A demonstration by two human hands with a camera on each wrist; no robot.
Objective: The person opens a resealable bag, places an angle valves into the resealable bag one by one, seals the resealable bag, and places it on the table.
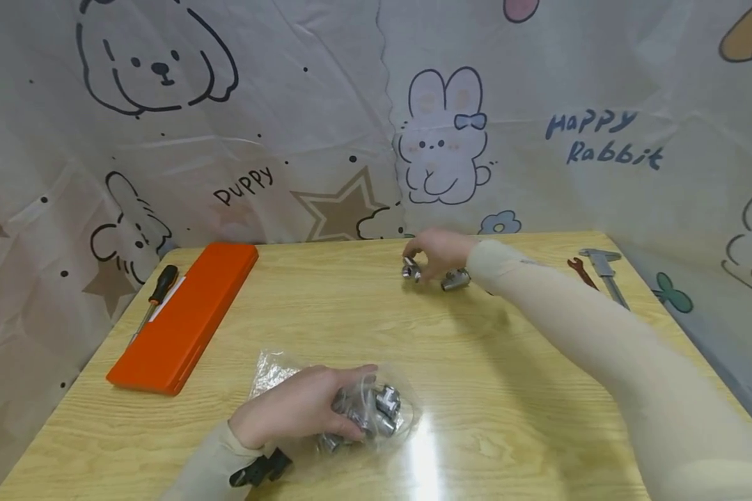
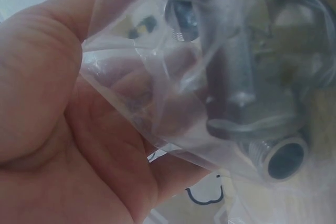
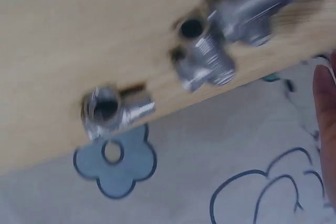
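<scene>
We work on a wooden table against cartoon-printed sheeting. Our left hand grips a clear bag of fittings near the table's front edge; our right hand, fingers curled, pinches a metal fitting near its back edge.

An orange case is lying toward the left edge of the wooden table, with a screwdriver (black and orange handle) sitting just left of it; a small red wrench and a metal caliper are resting near the table's far right corner
</scene>
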